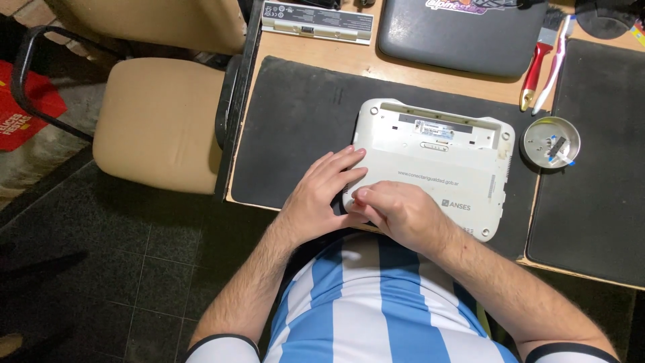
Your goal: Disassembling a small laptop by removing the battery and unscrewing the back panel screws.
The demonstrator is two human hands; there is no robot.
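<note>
Two bare hands work at the near left corner of a white netbook [437, 168] lying bottom-up on a black mat [295, 128] in the middle of the frame. The left hand [322, 191] rests flat, fingers slightly spread, with the fingertips on the shell and the palm on the mat just beside it. The right hand [396, 212] is curled, its fingertips bunched together and pressing at the corner edge; whether they pinch anything small cannot be told. The netbook's battery bay, along the far edge, stands open, and a long white battery [316, 21] lies well apart at the upper edge of the frame. The shell looks like stiff, smooth plastic, light enough to shift with one hand yet likely to slide on the mat, and probably brittle at its clips and thin bay walls; the safest hold appears to be along the two long sides, away from the open bay. To the right sits a small round dish [551, 142] with small parts in it, and above it a red-handled brush [535, 67]. A grey laptop [463, 37] lies at upper centre; a tan chair [158, 121] stands at left.
</note>
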